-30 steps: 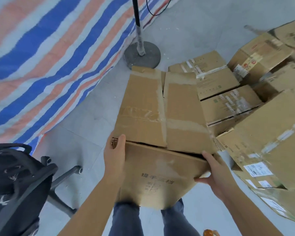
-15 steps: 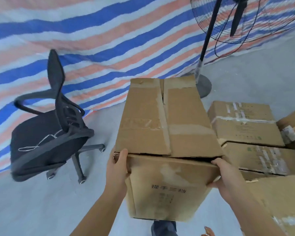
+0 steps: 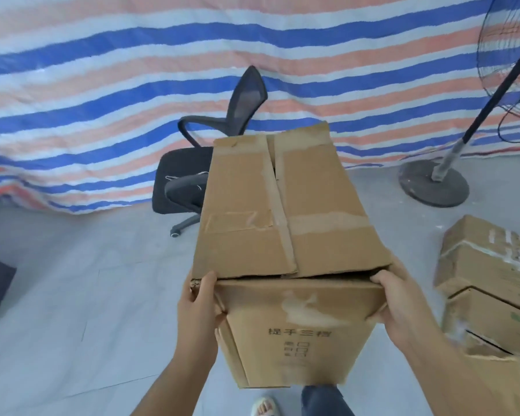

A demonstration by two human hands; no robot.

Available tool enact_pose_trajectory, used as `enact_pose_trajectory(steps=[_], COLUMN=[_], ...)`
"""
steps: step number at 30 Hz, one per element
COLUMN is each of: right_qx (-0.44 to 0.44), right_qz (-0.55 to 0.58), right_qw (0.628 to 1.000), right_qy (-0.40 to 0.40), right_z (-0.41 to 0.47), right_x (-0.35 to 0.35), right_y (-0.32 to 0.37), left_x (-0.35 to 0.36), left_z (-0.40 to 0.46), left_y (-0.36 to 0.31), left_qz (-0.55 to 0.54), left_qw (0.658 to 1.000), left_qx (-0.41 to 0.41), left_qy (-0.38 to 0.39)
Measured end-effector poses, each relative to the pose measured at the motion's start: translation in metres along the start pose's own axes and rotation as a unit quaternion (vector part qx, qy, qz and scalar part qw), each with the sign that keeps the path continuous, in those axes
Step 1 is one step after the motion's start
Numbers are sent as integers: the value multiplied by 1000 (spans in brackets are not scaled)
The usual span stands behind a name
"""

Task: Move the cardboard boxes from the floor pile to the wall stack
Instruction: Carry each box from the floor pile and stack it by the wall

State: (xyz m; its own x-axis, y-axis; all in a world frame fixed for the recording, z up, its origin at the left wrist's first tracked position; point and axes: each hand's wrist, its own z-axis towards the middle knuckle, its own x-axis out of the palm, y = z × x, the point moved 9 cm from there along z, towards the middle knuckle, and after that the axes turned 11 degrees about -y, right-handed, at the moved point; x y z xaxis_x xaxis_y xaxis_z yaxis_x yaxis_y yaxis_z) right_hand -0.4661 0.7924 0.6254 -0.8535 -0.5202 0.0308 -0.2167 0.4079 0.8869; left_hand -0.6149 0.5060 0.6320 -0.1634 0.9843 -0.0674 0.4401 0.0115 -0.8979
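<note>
Cardboard box point(image 3: 285, 235) hangs in front of me above the floor, my left hand point(image 3: 197, 307) and right hand point(image 3: 398, 301) both gripping its near top corners. I judge it light but floppy, flaps loose; supporting underneath seems safer.

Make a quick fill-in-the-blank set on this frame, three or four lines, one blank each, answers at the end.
1. Both hands, left hand and right hand, hold one cardboard ____.
2. Behind the carried box stands a black office ____.
3. The tarp behind the chair has blue, orange and ____ stripes.
4. The round base at upper right belongs to a standing ____.

Answers: box; chair; white; fan
</note>
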Motion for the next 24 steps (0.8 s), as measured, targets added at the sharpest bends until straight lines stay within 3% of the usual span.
enact_pose_trajectory(steps=[11,24], right_qx=[1,25], right_qz=[-168,-239], right_qw=[967,925], right_qy=[194,294], right_z=[-95,-192], right_x=[73,86], right_y=[-45,-112], left_x=[-179,-301], left_z=[-88,-191], left_y=[42,101], left_qz=[-109,-165], left_qw=[975,933], left_qx=[-20,-49], left_qy=[-192,-317])
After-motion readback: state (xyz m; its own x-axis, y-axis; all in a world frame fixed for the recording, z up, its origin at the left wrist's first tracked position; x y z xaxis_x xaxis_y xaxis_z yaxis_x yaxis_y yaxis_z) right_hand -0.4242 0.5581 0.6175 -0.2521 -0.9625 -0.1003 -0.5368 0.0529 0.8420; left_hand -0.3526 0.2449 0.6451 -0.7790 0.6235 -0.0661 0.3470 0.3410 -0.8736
